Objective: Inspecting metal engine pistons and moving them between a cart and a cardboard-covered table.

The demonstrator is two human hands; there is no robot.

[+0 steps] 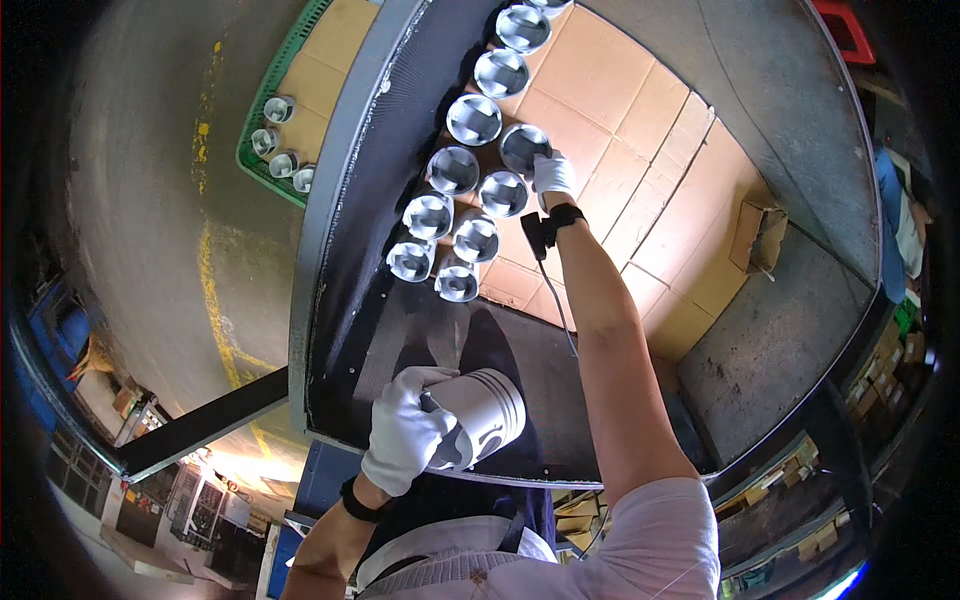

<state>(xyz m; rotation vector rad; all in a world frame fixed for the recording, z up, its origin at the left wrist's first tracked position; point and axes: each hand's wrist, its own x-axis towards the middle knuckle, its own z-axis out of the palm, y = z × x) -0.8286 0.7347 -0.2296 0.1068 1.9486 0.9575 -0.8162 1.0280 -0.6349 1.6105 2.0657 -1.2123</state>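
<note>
My left hand [405, 430], in a white glove, grips a metal piston [490, 408] close to my body. This piston lies tilted on its side, its ring grooves facing right and its skirt toward my fingers. Farther forward, my gloved right hand [553, 177] has its fingers closed on the right rim of an upright piston [521, 146]. That piston stands at the right end of a group of several others, including a neighbouring piston [503, 193] just below it and another piston [473, 119] to its upper left. Part of my right hand's grip is hidden behind the glove.
Cardboard sheets [640, 150] line the dark metal bench, which has a raised left wall [350, 170]. A small open cardboard box [757, 237] sits at the right. Beyond the wall, a green crate [251, 160] holds several more pistons. A black cable [556, 295] hangs from my right wrist.
</note>
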